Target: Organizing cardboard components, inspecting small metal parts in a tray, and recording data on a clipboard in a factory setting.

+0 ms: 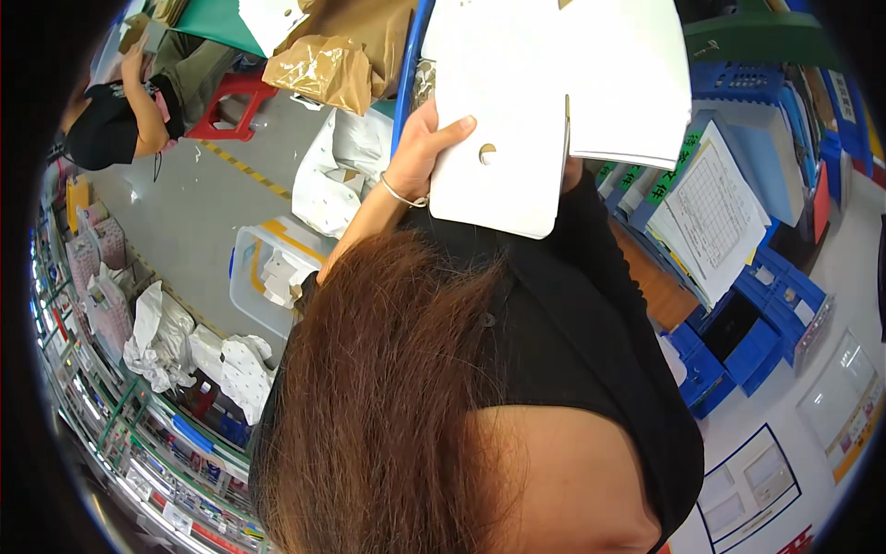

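I see the white panel (508, 198) at the upper middle of my view, in front of the person's chest, with rounded lower corners and a small round hole. The left hand (417, 159) grasps it by its left edge, thumb laid over the upper face. A light bracelet (404, 194) circles that wrist. Just to the right is a second white panel (628, 88); glare washes out both faces, so I cannot make out where they meet higher up. Only a bit of the right hand (572, 174) shows below this second panel, and I cannot tell whether it grips anything.

Beyond the left hand runs a blue edge (412, 74), with crumpled brown paper (318, 76) left of it. Lower on that side I see a white bag (323, 185) and a clear bin (247, 288) on the floor. To the right stand binders with a printed sheet (712, 208) in front, near blue trays (784, 300). At the far upper left, a co-worker (111, 125) in a black top sits near a red stool (233, 103).
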A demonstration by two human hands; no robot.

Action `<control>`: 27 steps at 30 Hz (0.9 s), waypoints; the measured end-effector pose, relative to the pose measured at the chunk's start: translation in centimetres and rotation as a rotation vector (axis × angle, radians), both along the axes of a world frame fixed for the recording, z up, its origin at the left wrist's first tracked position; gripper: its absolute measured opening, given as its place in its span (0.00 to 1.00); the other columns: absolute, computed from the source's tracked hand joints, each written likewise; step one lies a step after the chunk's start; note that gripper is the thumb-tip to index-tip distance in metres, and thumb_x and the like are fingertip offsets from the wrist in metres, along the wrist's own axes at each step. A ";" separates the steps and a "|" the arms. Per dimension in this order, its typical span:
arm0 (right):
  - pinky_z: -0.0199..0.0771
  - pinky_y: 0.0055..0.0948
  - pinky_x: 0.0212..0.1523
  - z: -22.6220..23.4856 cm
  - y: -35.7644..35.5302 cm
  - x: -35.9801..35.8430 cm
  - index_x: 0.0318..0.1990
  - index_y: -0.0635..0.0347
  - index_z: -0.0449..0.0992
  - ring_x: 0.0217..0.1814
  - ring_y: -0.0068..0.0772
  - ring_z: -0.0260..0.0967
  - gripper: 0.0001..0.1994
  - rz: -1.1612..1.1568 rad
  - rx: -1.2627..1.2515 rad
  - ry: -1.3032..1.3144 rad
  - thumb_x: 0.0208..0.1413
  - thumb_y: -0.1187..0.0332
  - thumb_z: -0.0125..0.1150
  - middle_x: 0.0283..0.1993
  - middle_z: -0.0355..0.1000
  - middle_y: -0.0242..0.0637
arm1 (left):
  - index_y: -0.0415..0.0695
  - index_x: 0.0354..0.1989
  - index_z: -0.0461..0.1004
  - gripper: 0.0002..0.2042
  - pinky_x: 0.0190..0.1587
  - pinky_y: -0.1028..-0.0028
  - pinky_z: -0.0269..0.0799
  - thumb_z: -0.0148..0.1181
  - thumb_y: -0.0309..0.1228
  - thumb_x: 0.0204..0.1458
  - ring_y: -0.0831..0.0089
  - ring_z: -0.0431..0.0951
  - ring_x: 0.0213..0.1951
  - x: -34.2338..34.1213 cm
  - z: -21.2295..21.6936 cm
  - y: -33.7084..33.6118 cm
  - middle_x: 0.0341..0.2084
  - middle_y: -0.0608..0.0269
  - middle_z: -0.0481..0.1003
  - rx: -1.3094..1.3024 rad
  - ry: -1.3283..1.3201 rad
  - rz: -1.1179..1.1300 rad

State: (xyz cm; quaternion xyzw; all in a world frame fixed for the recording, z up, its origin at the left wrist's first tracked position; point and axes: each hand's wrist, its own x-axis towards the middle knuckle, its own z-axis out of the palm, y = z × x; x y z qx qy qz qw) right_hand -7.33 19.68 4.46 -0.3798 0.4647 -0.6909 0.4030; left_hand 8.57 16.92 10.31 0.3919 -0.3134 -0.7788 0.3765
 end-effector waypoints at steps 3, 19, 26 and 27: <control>0.68 0.32 0.27 1.1 -0.2 -0.1 0.31 0.64 0.75 0.25 0.39 0.70 0.09 -0.010 -0.086 0.075 0.45 0.68 0.57 0.29 0.74 0.40 | 0.31 0.47 0.59 0.21 0.27 0.80 0.72 0.58 0.25 0.45 0.71 0.74 0.25 0.1 0.3 -0.2 0.33 0.47 0.71 -0.037 -0.010 0.046; 0.62 0.33 0.26 1.1 2.2 -5.1 0.26 0.64 0.73 0.24 0.43 0.63 0.08 0.175 0.273 1.272 0.40 0.68 0.56 0.24 0.68 0.41 | 0.33 0.39 0.56 0.22 0.33 0.72 0.73 0.61 0.32 0.44 0.62 0.74 0.28 0.6 -11.9 -5.4 0.31 0.45 0.70 -0.362 -0.602 0.118; 0.59 0.21 0.20 0.7 3.4 -4.7 0.17 0.64 0.68 0.15 0.27 0.57 0.09 0.015 0.184 0.729 0.47 0.75 0.50 0.15 0.63 0.33 | 0.30 0.38 0.55 0.25 0.27 0.70 0.72 0.60 0.37 0.44 0.58 0.73 0.24 0.7 -21.1 -5.2 0.26 0.44 0.68 -0.510 -1.033 -0.032; 0.59 0.20 0.19 0.1 3.4 -3.5 0.15 0.64 0.66 0.14 0.25 0.57 0.10 0.045 0.203 0.587 0.46 0.77 0.51 0.14 0.62 0.33 | 0.30 0.37 0.54 0.25 0.27 0.69 0.72 0.60 0.37 0.44 0.57 0.73 0.24 0.7 -21.4 -5.1 0.26 0.44 0.68 -0.494 -1.042 -0.041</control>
